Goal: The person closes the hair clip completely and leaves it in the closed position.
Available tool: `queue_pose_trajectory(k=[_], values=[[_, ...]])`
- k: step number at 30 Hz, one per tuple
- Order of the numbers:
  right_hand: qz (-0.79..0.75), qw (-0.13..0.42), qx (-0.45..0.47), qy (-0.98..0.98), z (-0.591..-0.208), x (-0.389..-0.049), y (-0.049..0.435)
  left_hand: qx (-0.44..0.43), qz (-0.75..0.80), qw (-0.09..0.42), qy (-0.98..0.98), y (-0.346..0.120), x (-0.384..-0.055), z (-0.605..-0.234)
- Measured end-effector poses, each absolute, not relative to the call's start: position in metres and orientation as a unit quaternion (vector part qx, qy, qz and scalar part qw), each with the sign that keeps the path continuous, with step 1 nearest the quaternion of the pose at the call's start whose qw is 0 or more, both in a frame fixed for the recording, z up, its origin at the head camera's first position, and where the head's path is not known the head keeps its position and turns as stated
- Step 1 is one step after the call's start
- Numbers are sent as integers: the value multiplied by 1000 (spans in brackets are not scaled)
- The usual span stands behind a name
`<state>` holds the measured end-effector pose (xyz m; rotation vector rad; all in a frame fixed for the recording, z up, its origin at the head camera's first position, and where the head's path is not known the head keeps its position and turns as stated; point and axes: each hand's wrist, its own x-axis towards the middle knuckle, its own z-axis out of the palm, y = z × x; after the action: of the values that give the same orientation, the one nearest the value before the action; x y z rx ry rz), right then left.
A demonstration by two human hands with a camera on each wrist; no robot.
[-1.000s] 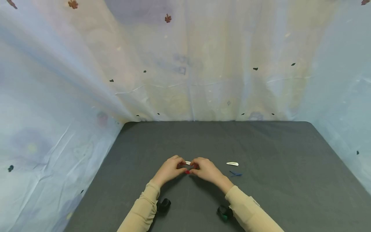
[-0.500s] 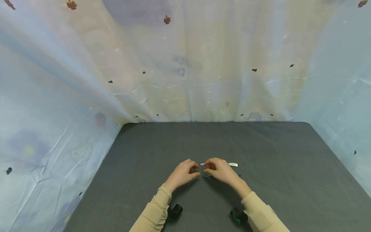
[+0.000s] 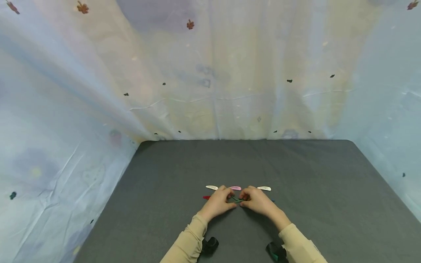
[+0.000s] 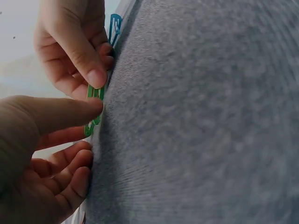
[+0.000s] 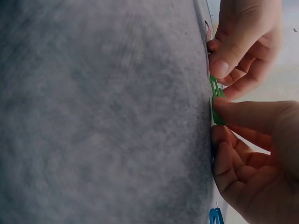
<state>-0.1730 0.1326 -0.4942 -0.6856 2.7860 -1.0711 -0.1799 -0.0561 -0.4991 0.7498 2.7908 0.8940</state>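
Observation:
A green snap hair clip (image 3: 237,200) lies between my two hands, low over the dark tabletop; its two prongs look spread apart. My left hand (image 3: 217,203) pinches one end between thumb and forefinger, as the left wrist view of the green clip (image 4: 96,93) shows. The other end is pinched by my right hand (image 3: 260,201), whose thumb and fingers also show in the right wrist view around the clip (image 5: 217,112). Beside the left hand a red clip (image 3: 206,197) is partly hidden. A blue clip (image 3: 273,200) peeks out past the right hand.
Behind the hands, a white clip (image 3: 212,187), a pink clip (image 3: 235,188) and another white clip (image 3: 264,188) lie in a row. The dark grey table (image 3: 184,160) reaches back to a patterned curtain (image 3: 236,91), which also hangs along both sides.
Both hands have moved right, away from the red clip, and now pinch the green one. The left white and red clips, previously covered or partly covered, now show left of the hands.

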Motion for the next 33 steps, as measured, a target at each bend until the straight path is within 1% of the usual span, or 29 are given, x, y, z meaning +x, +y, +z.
queue_pose_trajectory(k=[4, 8, 13, 19, 27, 33], values=[[-353, 42, -222, 908, -493, -172, 133, 237, 293, 56, 924, -55, -178, -499], [-361, 43, -217, 906, -491, -172, 133, 241, 280, 39, 928, -56, -178, -500], [-367, 25, -210, 906, -490, -173, 132, 240, 294, 13, 925, -57, -179, -501], [-403, -17, -209, 891, -486, -170, 134, 227, 356, -31, 906, -58, -179, -500], [-437, -85, -201, 872, -484, -169, 134, 213, 424, -76, 877, -59, -176, -491], [-449, -147, -195, 860, -483, -168, 129, 219, 432, -133, 864, -56, -177, -490]])
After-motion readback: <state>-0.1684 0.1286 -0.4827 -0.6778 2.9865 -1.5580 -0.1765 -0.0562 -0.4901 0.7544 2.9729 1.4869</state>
